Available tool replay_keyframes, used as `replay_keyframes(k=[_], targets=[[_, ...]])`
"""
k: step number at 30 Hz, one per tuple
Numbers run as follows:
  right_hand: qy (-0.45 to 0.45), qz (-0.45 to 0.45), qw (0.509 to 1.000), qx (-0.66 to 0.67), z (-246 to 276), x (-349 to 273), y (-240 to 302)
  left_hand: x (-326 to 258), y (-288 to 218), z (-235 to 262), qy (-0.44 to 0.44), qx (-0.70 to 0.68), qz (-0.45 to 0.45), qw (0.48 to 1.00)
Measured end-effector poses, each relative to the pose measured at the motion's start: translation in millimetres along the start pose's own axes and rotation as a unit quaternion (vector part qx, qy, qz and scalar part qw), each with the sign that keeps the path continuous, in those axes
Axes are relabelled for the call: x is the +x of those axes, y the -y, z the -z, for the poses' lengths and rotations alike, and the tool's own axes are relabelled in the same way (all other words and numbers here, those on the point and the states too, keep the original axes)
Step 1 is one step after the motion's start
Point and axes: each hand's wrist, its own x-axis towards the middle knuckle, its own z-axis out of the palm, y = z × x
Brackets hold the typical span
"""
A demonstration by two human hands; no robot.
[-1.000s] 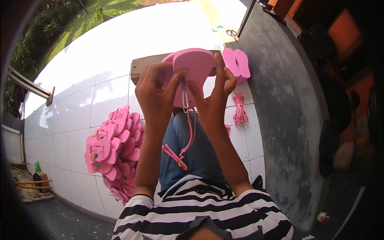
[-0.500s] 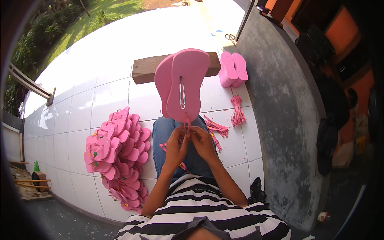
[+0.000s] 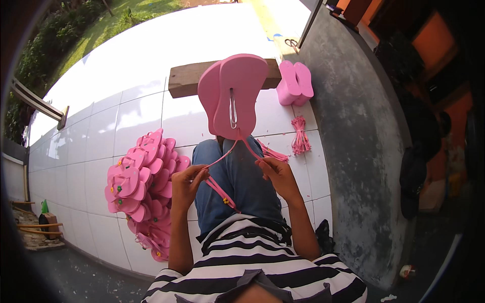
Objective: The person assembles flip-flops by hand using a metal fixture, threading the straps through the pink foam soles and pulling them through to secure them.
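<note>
A pink flip-flop sole (image 3: 245,76) stands before my knees, overlapping a second pink sole (image 3: 206,96) behind it. A thin silver wire tool (image 3: 233,111) pokes out of a hole in the front sole. From that sole's near end a pink strap (image 3: 226,154) spreads in two taut branches. My left hand (image 3: 187,184) pinches one branch, and my right hand (image 3: 279,177) pinches the other. Across my lap lies another pink strap (image 3: 221,192) with a small yellow flower on it.
A wooden beam (image 3: 187,81) lies behind the soles. On the left is a heap of pink flip-flops (image 3: 136,189). To the right are stacked soles (image 3: 288,91), a tied strap bundle (image 3: 300,136) and loose straps (image 3: 273,152). Scissors (image 3: 291,44) rest beside the grey wall (image 3: 353,151).
My hands have moved apart from close together, drawing the strap's two branches out to left and right. The strap on my lap now shows more fully.
</note>
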Motion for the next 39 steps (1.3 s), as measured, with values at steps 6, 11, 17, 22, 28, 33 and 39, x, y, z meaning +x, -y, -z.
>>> replay_keyframes(k=[6, 11, 17, 22, 28, 33, 39], targets=[[-0.097, 0.133, 0.971, -0.174, 16.5, -0.7, 2.2, 21.5, -31.3, 5.0, -0.127, -0.093, -0.238, 0.958], [-0.001, 0.265, 0.964, -0.019, -23.3, -6.1, 74.1, 37.1, -64.3, -48.3, 0.094, -0.351, -0.180, 0.914], [0.101, 0.363, 0.925, 0.048, -33.1, 19.9, 78.1, 45.4, -59.6, -64.3, 0.148, -0.431, -0.105, 0.884], [-0.014, 0.336, 0.926, 0.174, -54.0, 24.9, 100.7, 66.7, -78.6, -45.5, 0.012, -0.312, -0.152, 0.938], [-0.045, 0.366, 0.904, 0.214, -73.2, 31.6, 110.2, 106.7, -113.3, -7.4, -0.157, -0.053, -0.300, 0.939], [-0.097, 0.413, 0.892, 0.156, -76.7, 32.1, 103.0, 127.9, -159.5, -10.1, -0.169, 0.076, -0.354, 0.917], [-0.095, 0.410, 0.894, -0.154, -81.5, 27.2, 112.6, 131.8, -174.1, -13.7, -0.153, 0.189, -0.402, 0.882]])
